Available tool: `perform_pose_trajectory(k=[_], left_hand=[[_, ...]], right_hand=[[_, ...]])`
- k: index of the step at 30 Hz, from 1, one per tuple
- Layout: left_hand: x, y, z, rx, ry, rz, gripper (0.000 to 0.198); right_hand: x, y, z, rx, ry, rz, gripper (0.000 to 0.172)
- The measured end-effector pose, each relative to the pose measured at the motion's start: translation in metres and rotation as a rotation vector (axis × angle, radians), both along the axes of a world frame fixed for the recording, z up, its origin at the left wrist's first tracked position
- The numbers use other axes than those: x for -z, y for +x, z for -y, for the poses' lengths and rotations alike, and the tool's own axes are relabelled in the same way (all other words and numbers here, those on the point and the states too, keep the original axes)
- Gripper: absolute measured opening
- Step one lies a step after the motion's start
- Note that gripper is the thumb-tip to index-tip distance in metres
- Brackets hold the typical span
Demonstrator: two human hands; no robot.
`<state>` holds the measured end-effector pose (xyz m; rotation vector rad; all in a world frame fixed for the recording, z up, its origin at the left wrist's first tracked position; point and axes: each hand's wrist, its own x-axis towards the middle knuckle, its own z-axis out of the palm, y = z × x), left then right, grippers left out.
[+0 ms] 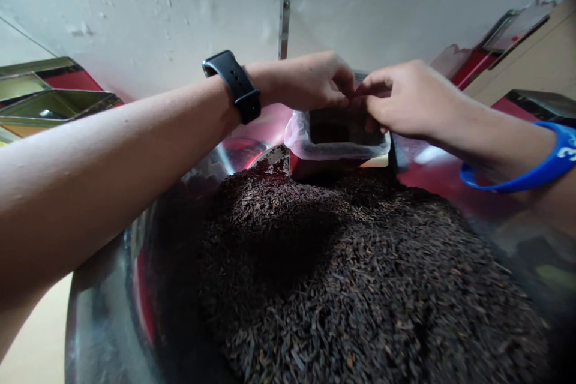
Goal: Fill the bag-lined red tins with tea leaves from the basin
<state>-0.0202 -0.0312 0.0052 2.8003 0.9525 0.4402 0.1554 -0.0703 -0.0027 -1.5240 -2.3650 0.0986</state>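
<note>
A red tin [315, 169] lined with a clear plastic bag [300, 138] stands at the far side of a heap of dark loose tea leaves [378, 276]. The bag's mouth is spread over the tin's near rim, and its inside looks dark. My left hand [317, 81], below a black watch, reaches over the tin with its fingers pinched at the bag's far edge. Meeting it there fingertip to fingertip, my right hand [405, 99] is closed at the same edge; a blue wristband circles that wrist. The bit of bag between the fingertips is mostly covered by them.
The tea lies in a large shiny metal basin [105, 306] whose wall curves round on the left. Open tins [58, 105] stand at the left. More red and dark tins [540, 105] are at the right. A pale wall with a metal strip [284, 30] rises behind.
</note>
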Motion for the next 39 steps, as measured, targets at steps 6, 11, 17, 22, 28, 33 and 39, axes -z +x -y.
perform_pose_trajectory(k=[6, 11, 17, 22, 28, 33, 39], left_hand=[[0.001, -0.002, -0.001, 0.001, -0.009, 0.023, 0.032], [0.001, -0.001, -0.001, -0.011, 0.007, 0.039, 0.03], [0.004, -0.001, -0.006, -0.003, 0.073, 0.023, 0.03], [0.005, 0.0, -0.005, -0.02, 0.072, 0.043, 0.03], [0.006, 0.005, 0.0, -0.028, 0.107, 0.025, 0.028], [0.007, 0.009, 0.003, -0.059, 0.139, -0.042, 0.03], [0.012, 0.011, 0.002, -0.144, 0.107, -0.072, 0.035]], right_hand=[[0.0, 0.003, -0.003, -0.032, -0.013, -0.031, 0.026], [0.001, 0.002, -0.001, -0.028, -0.034, -0.061, 0.027], [0.007, 0.0, -0.007, 0.021, 0.049, -0.128, 0.025], [0.007, -0.001, -0.008, 0.043, 0.05, -0.15, 0.022], [0.007, -0.001, -0.008, 0.039, 0.048, -0.115, 0.019], [0.01, -0.002, -0.011, 0.042, 0.116, -0.063, 0.019], [0.01, -0.004, -0.008, 0.041, 0.143, -0.053, 0.019]])
